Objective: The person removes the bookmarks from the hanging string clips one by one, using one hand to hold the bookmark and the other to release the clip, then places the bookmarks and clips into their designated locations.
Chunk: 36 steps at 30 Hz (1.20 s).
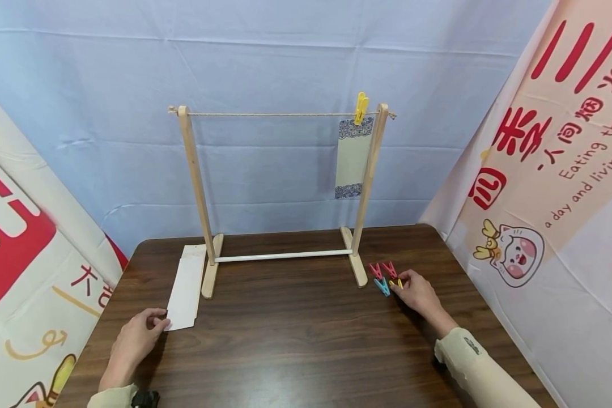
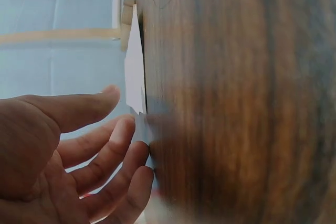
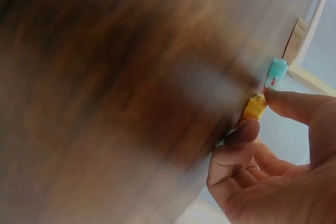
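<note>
A stack of white paper strips (image 1: 186,289) lies at the left of the table. By its near left corner is my left hand (image 1: 140,337), fingers loosely bent, thumb apart from the fingers; in the left wrist view the strips (image 2: 135,69) show just past the fingertips. Over on the right, my right hand (image 1: 418,293) pinches a yellow clothespin (image 3: 255,107) between thumb and forefinger, low at the tabletop. Beside it lie a blue clothespin (image 1: 382,286) and two red ones, a left red clothespin (image 1: 375,271) and a right red clothespin (image 1: 390,269).
A wooden stand (image 1: 196,181) with a cord (image 1: 270,114) strung across its top stands at the back of the brown table (image 1: 285,340). Near the cord's right end, a yellow clothespin (image 1: 361,107) holds a patterned paper strip (image 1: 353,158). A white rod (image 1: 285,256) joins the stand's feet.
</note>
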Each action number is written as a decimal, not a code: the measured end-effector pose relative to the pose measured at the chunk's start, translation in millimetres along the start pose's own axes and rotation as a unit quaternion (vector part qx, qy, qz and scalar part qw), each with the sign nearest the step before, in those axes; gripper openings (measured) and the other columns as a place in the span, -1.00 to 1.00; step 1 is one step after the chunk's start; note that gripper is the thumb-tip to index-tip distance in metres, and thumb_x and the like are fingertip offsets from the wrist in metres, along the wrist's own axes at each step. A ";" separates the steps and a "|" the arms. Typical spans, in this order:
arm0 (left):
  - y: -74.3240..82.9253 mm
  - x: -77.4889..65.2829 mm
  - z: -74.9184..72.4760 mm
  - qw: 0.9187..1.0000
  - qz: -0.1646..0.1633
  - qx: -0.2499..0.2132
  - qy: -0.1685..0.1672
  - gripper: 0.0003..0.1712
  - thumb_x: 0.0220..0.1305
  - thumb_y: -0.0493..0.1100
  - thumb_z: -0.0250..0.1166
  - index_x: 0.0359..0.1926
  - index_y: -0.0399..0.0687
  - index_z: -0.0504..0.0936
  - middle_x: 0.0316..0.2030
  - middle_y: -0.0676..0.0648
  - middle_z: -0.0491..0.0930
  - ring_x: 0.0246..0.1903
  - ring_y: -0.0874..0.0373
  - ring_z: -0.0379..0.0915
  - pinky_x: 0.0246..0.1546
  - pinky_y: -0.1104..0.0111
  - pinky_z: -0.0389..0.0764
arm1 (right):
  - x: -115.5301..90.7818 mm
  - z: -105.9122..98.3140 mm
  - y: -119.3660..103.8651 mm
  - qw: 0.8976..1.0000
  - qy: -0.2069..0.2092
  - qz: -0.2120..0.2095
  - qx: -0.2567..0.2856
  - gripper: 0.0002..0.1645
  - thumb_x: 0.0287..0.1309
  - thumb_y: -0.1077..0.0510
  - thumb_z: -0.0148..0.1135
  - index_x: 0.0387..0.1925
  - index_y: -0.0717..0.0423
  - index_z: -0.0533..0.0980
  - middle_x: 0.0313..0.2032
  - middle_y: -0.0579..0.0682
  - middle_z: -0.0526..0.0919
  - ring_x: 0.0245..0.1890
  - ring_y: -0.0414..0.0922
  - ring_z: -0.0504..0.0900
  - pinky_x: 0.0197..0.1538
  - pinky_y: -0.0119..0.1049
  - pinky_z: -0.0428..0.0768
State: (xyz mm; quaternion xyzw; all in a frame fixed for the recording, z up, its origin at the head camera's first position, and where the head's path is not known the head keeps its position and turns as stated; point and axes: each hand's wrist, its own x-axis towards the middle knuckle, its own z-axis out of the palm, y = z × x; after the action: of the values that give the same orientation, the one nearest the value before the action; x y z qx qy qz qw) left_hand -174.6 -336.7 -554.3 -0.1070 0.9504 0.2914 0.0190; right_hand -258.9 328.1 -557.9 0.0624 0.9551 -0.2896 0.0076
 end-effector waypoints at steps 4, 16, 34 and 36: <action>-0.1 -0.5 0.2 1.000 0.007 0.000 0.002 -0.55 0.52 -0.01 0.36 0.21 -0.25 0.67 -0.19 -0.09 0.71 -0.17 -0.07 0.60 -0.24 -0.05 0.55 | -0.2 -0.7 -0.8 1.000 0.001 0.001 -0.002 -0.50 0.44 0.07 0.37 0.17 0.38 0.51 -0.38 0.09 0.60 -0.50 -0.05 0.52 -0.42 -0.19 0.46; 6.0 -2.2 2.0 0.999 0.029 0.000 0.027 -0.62 0.52 -0.01 0.37 0.14 -0.19 0.72 -0.17 -0.08 0.72 -0.16 -0.03 0.63 -0.25 0.00 0.56 | -3.3 -13.2 -10.3 0.999 0.022 -0.020 -0.027 -0.46 0.47 -0.01 0.32 0.19 0.36 0.54 -0.20 0.21 0.68 -0.29 0.09 0.66 -0.23 0.10 0.61; 39.3 -1.3 12.1 0.993 0.093 -0.043 0.059 -0.67 0.58 -0.05 0.32 0.17 -0.15 0.72 -0.06 -0.18 0.74 -0.06 -0.15 0.70 -0.12 -0.05 0.64 | 9.3 -26.4 -30.2 0.990 0.037 -0.132 0.027 -0.54 0.52 0.05 0.33 0.19 0.34 0.57 -0.14 0.19 0.70 -0.23 0.03 0.64 -0.18 -0.07 0.62; 45.0 -0.2 13.1 0.992 0.100 -0.052 0.057 -0.66 0.58 -0.05 0.32 0.18 -0.15 0.72 -0.07 -0.19 0.75 -0.07 -0.16 0.70 -0.12 -0.04 0.66 | 10.0 -28.5 -34.4 0.987 0.041 -0.154 0.028 -0.56 0.52 0.07 0.34 0.19 0.33 0.58 -0.13 0.18 0.70 -0.25 0.01 0.62 -0.21 -0.12 0.59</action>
State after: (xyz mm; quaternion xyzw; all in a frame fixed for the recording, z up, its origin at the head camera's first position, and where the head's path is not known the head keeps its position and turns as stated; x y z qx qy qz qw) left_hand -184.5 -293.1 -540.4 -0.0288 0.9393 0.3348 -0.0697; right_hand -272.5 316.6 -515.7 -0.0731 0.9443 -0.3111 -0.0782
